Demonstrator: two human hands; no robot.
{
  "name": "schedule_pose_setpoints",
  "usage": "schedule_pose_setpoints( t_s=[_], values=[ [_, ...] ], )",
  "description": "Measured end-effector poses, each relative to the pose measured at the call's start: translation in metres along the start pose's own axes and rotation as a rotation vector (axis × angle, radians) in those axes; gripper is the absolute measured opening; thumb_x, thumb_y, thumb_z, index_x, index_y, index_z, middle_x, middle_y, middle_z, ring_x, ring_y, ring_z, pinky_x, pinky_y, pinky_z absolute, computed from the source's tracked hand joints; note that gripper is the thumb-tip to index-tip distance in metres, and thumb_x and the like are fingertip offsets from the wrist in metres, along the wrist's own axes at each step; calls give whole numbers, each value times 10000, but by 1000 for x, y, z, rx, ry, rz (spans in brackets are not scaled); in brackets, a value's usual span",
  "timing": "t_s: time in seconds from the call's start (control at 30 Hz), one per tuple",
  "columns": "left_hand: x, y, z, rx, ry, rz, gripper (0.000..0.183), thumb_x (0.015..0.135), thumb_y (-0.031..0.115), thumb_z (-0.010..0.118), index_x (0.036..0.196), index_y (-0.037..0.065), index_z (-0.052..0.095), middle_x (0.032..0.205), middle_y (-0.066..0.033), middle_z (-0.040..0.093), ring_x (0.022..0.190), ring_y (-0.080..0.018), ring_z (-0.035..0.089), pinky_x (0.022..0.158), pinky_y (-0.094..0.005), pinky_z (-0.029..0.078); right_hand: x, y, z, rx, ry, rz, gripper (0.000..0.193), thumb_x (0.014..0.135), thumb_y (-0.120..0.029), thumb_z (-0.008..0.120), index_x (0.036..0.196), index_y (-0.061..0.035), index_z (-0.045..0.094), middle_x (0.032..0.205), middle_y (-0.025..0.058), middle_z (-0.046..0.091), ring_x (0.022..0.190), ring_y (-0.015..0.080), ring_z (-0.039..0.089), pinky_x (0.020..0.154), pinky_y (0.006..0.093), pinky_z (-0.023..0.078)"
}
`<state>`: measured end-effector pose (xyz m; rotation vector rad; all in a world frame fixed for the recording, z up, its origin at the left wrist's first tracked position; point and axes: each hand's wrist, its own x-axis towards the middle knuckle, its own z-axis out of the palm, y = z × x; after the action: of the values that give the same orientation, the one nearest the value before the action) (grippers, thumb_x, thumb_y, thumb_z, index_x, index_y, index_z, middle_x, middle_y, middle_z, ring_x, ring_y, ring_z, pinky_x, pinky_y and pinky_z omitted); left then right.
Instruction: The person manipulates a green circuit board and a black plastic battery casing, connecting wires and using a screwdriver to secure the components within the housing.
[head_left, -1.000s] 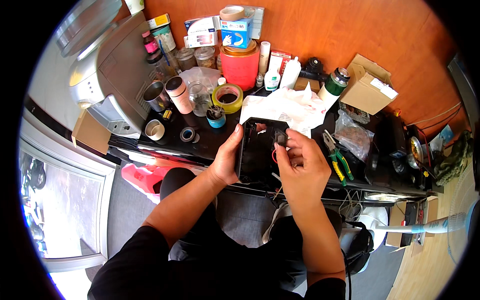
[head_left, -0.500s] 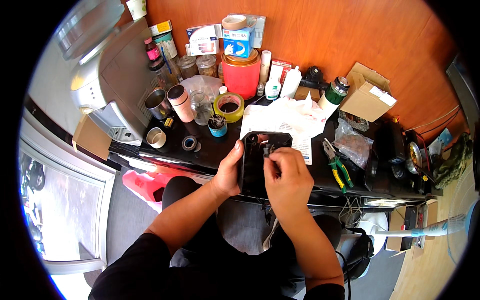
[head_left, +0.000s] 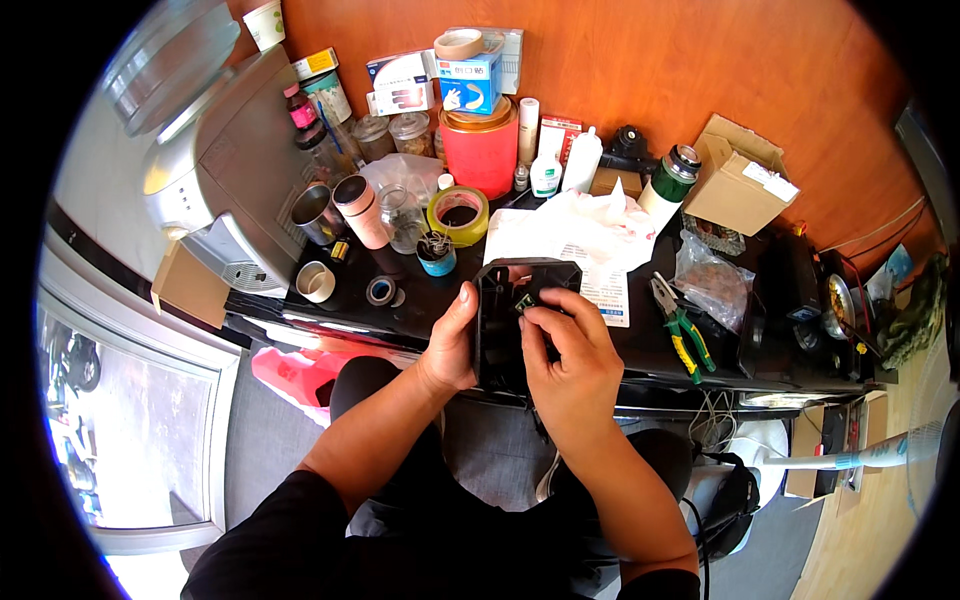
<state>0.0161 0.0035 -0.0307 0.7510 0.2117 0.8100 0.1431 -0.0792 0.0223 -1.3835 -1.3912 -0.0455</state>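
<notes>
My left hand (head_left: 452, 345) grips the left side of a black rectangular casing (head_left: 497, 345), thumb along its edge. The casing is tilted up over the front of the black desk, its shallow inside facing me. With thumb and fingertips, my right hand (head_left: 577, 355) pinches a small green piece (head_left: 525, 301) that looks like a circuit board, held over the casing's inside. My right fingers hide part of that piece and the casing's right side. Whether the board touches the casing, I cannot tell.
Green-and-yellow pliers (head_left: 683, 328) and a clear plastic bag (head_left: 712, 280) lie to the right. Behind the casing is a white plastic bag (head_left: 590, 230) on printed paper. Yellow tape (head_left: 480, 232), a blue pot (head_left: 436, 262) and a glass jar (head_left: 401, 225) stand left. A green-topped thermos (head_left: 668, 190) stands behind.
The small piece has turned in my right fingers, so its green face now shows. My right fingers have spread slightly. The casing has shifted a little left with my left hand.
</notes>
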Motion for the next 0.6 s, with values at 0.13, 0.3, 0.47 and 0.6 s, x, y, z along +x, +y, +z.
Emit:
schedule_pose_setpoints(
  t_s=[0.13, 0.3, 0.47, 0.6],
  values=[
    [2, -3, 5, -38, -29, 19, 783, 942, 628, 559, 1455, 50, 434, 1382, -145, 549, 1250, -258, 568, 1076, -417, 459, -3, 6, -2, -23, 6, 19, 153, 809, -26, 780, 937, -39, 698, 1097, 108, 695, 830, 265, 720, 668, 327, 581],
    [3, -2, 9, 1, -42, 58, 743, 926, 539, 654, 1430, 34, 445, 1345, -145, 571, 1201, -247, 591, 1049, -388, 477, -4, 14, -1, -24, -66, 64, 184, 835, -64, 767, 990, -27, 675, 1023, 135, 716, 841, 313, 720, 701, 358, 586],
    [4, -2, 9, -19, -16, 52, 744, 918, 521, 674, 1428, 31, 444, 1337, -132, 575, 1210, -230, 579, 1061, -375, 463, -7, 13, 1, -17, -83, 110, 232, 849, -63, 756, 1055, -34, 653, 954, 133, 727, 816, 305, 726, 690, 351, 584],
    [6, -5, -1, -26, -58, 22, 745, 921, 519, 672, 1433, 30, 440, 1338, -128, 575, 1210, -229, 579, 1062, -377, 462, -4, 10, 1, 88, -87, 237, 288, 862, -48, 744, 1132, -34, 647, 960, 145, 729, 819, 275, 741, 701, 340, 593]
  ],
)
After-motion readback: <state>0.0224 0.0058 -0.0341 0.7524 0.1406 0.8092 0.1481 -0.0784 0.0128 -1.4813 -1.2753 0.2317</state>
